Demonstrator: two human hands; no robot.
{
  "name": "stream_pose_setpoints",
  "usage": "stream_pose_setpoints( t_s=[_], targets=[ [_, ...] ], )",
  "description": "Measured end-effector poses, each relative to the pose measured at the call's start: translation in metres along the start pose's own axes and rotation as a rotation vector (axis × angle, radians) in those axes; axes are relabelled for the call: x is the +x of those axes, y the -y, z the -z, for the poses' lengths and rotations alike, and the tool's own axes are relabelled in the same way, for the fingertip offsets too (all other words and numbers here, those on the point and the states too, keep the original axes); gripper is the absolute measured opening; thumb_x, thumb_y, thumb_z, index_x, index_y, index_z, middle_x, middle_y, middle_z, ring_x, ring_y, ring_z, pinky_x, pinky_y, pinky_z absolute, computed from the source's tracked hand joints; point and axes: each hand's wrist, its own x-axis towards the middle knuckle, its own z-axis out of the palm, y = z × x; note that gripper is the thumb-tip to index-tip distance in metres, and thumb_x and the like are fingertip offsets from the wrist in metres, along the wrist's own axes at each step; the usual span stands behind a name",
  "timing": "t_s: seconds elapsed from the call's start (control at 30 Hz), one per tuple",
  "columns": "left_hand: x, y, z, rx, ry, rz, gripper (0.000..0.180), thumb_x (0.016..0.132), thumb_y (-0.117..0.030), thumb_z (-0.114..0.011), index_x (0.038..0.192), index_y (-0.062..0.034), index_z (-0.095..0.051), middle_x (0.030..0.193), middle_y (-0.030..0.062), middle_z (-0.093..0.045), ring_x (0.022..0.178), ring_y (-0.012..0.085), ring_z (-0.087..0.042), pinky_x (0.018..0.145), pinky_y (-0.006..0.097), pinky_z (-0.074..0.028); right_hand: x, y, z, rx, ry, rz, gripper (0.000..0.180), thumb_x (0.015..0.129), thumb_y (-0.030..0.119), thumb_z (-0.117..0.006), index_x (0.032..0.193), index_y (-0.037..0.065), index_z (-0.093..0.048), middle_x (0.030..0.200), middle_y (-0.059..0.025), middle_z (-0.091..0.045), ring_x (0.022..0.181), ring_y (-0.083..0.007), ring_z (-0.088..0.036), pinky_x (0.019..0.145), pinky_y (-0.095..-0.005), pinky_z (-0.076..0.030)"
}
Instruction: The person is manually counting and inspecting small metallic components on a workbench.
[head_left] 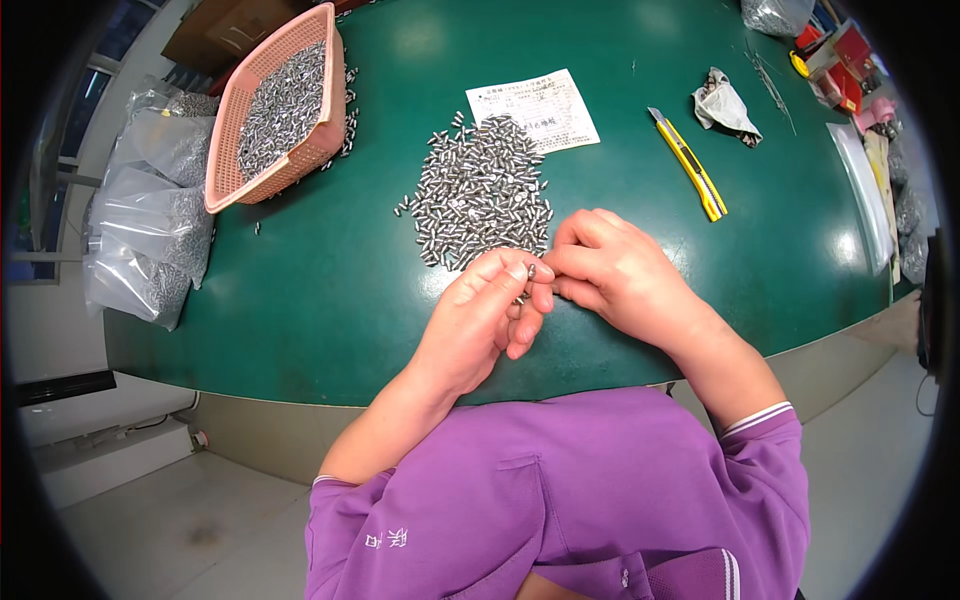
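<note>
My left hand point(482, 312) is closed, pinching a small shiny metal part point(532, 271) between thumb and forefinger. A second such part shows lower down among its curled fingers. Close beside it, my right hand point(625, 278) has its fingertips pressed together, almost touching the left fingertips. Whatever those right fingers hold, if anything, is hidden. Just beyond both hands lies a heaped pile of small metal parts point(470, 195), short cylinders with narrowed ends. A printed paper slip point(570, 115) with handwriting lies partly under the pile's far right side.
A pink plastic basket point(222, 150) full of similar parts stands at the far left, with clear bags point(150, 235) beside it. On the green table point(330, 310), a yellow utility knife point(697, 175) and crumpled white wrapping point(722, 103) lie right. Red boxes point(850, 65) stand at the far right.
</note>
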Motion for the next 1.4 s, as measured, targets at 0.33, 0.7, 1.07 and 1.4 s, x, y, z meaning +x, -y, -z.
stream_pose_setpoints(
  t_s=[0.33,0.7,1.07,1.4],
  targets=[
    [0.000,0.000,0.000,-0.062,-0.025,-0.104,0.022,0.098,-0.020,-0.037,0.104,-0.0041,-0.051,0.086,0.0070,-0.053,0.061,0.0095,-0.048,0.049,0.021,-0.039,0.001,0.001,0.003,-0.114,0.037,0.001,0.011,0.073,0.014,-0.065,0.083,0.010,-0.060,0.085,-0.0046,-0.053,0.084,-0.0245,-0.053,0.074,-0.0368,-0.045],
    [0.002,0.001,0.003,-0.075,-0.079,-0.117,0.014,0.096,-0.015,-0.041,0.100,-0.0057,-0.050,0.085,0.0055,-0.054,0.061,0.0084,-0.048,0.049,0.021,-0.039,-0.001,0.000,0.001,-0.066,0.042,0.008,0.014,0.071,0.010,-0.067,0.083,0.009,-0.059,0.088,-0.0054,-0.053,0.085,-0.0252,-0.053,0.075,-0.0373,-0.044],
    [-0.001,0.002,-0.003,0.100,0.000,0.042,0.011,0.095,-0.014,-0.047,0.103,-0.0067,-0.046,0.082,0.0028,-0.054,0.056,0.0066,-0.047,0.046,0.019,-0.037,0.004,0.008,0.007,0.103,-0.131,0.070,0.013,0.071,0.009,-0.069,0.082,0.011,-0.062,0.086,-0.0034,-0.054,0.085,-0.0233,-0.054,0.074,-0.0352,-0.045],
    [0.000,-0.003,-0.004,0.031,-0.022,0.045,0.019,0.097,-0.021,-0.039,0.093,-0.0060,-0.050,0.079,0.0051,-0.053,0.051,0.0079,-0.046,0.040,0.020,-0.034,0.001,0.001,0.001,-0.088,-0.011,0.007,0.011,0.075,0.012,-0.064,0.086,0.010,-0.062,0.086,-0.0034,-0.053,0.085,-0.0239,-0.053,0.073,-0.0360,-0.045]
  ],
)
